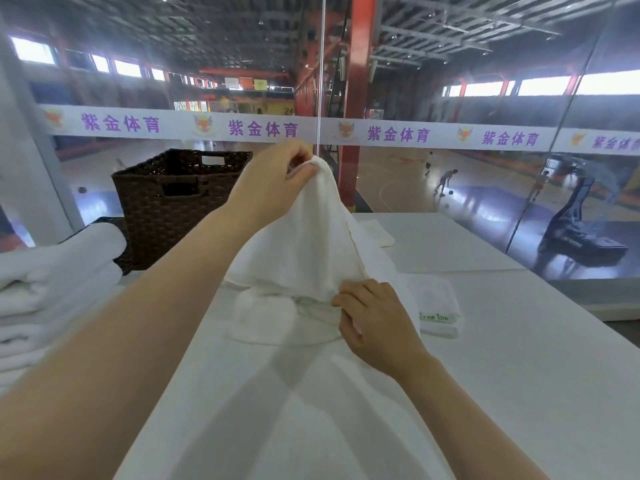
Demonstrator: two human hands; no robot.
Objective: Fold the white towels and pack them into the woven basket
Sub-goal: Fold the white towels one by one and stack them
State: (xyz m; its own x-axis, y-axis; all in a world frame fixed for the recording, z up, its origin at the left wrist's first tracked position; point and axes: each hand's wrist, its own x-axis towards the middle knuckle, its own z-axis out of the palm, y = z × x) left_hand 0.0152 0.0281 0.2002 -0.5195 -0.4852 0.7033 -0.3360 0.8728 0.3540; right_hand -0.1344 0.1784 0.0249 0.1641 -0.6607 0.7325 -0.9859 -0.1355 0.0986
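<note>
Flanking the lifted towel (304,233): woven basket (173,202), folded stack (52,282), both left.

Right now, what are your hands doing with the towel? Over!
Left hand pinches the towel up by a corner. Right hand holds its lower edge on the table. Basket behind left, nothing blocking it.

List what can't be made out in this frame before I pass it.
- Basket contents, head view: its near wall hides the inside.
- Towel stack, head view: cut off by the left edge.
- Towel held by left hand and right hand: full shape hidden in its folds.
</note>
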